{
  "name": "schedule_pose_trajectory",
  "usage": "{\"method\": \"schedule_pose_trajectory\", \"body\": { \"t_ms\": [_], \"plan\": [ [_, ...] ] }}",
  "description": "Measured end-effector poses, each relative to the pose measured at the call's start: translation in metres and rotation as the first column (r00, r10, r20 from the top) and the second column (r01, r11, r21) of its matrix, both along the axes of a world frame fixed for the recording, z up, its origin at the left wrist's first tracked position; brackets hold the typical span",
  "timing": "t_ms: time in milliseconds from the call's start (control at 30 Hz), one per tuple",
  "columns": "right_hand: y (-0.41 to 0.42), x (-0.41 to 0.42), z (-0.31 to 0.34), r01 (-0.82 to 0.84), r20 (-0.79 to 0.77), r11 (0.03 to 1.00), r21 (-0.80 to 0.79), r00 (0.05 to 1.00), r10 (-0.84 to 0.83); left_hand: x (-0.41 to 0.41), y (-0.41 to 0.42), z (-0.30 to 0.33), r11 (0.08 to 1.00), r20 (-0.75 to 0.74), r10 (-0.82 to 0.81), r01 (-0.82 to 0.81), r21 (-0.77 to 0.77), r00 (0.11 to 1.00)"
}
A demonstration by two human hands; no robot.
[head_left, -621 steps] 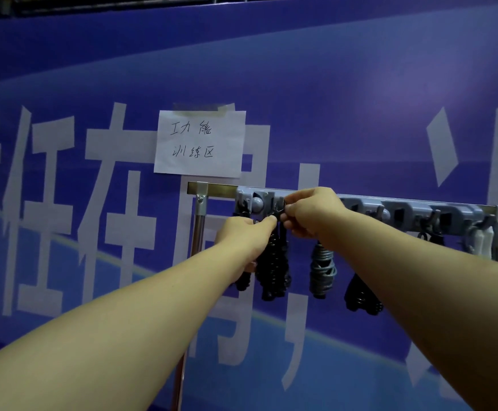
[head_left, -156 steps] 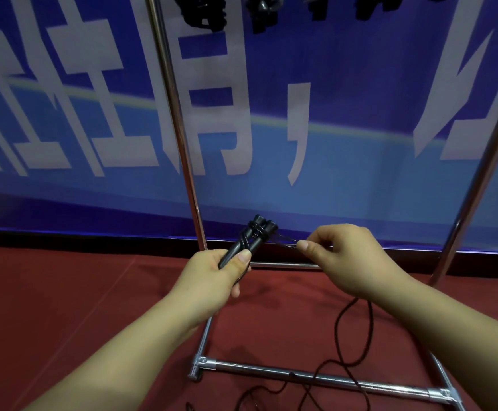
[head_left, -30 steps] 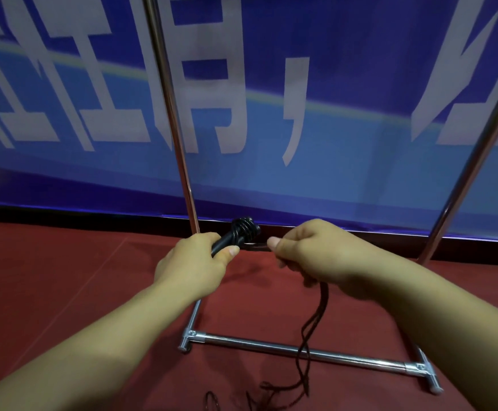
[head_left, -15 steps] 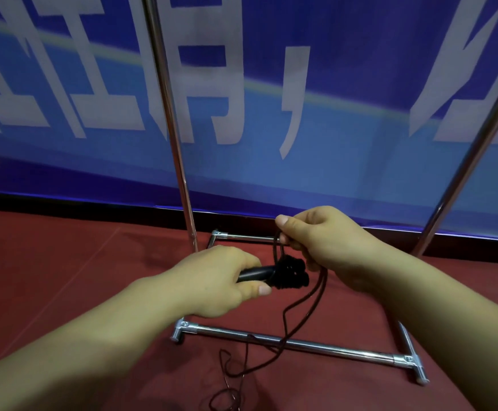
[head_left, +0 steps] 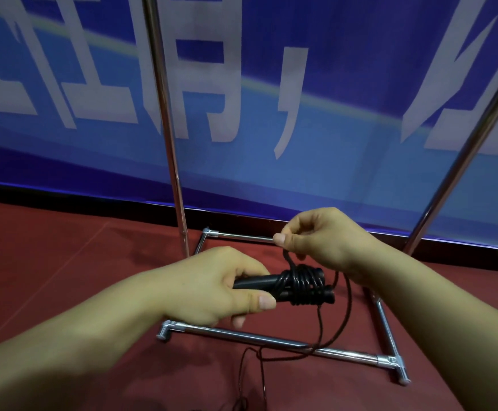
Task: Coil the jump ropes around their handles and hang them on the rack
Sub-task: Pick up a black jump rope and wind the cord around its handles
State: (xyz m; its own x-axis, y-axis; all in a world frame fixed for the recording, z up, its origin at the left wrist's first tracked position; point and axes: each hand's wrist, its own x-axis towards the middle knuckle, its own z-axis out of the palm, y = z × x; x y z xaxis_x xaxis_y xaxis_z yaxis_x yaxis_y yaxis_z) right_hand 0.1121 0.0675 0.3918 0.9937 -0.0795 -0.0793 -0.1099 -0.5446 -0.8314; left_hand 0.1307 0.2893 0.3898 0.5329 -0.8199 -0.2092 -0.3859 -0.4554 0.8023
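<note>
Above the rack's base bar (head_left: 242,336), the left hand (head_left: 209,289) grips the paired black handles (head_left: 283,287), long axis pointing right. Just right of them, the nearer right hand (head_left: 327,238) pinches the rope (head_left: 347,307) above the coils; slack trails to the floor.

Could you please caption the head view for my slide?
Left hand grips black jump-rope handles while right hand winds the rope around them.
</note>
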Motion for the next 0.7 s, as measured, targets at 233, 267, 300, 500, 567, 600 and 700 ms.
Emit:
{"method": "schedule_pose_trajectory", "body": {
  "t_ms": [233,267,300,500,567,600,700],
  "plan": [
    [0.003,-0.008,-0.005,-0.021,-0.09,0.984,0.175,0.995,0.037,-0.001,-0.002,0.0,0.973,-0.055,0.049,-0.06,-0.224,0.997],
    [0.004,-0.009,-0.006,-0.018,-0.073,0.988,0.155,0.997,0.029,-0.001,-0.003,-0.001,0.959,-0.053,0.08,-0.091,-0.268,0.995],
    [0.006,-0.009,-0.006,-0.001,-0.054,0.99,0.143,0.998,0.009,0.0,-0.004,-0.001,0.941,-0.042,0.119,-0.126,-0.315,0.992],
    [0.026,-0.006,-0.008,0.009,-0.049,0.967,0.256,0.999,0.004,0.009,-0.008,-0.005,0.822,-0.008,0.415,-0.378,-0.426,0.91],
    [0.028,-0.006,-0.008,0.008,-0.063,0.973,0.23,0.998,0.006,0.013,-0.007,-0.008,0.794,-0.007,0.485,-0.443,-0.416,0.875],
    [0.029,-0.005,-0.007,0.012,-0.073,0.972,0.235,0.997,0.006,0.014,-0.006,-0.009,0.782,-0.003,0.513,-0.469,-0.409,0.858],
    [0.033,-0.005,-0.006,0.026,-0.121,0.935,0.354,0.992,0.018,0.019,-0.005,-0.013,0.743,0.016,0.598,-0.547,-0.386,0.801]
  ]
}}
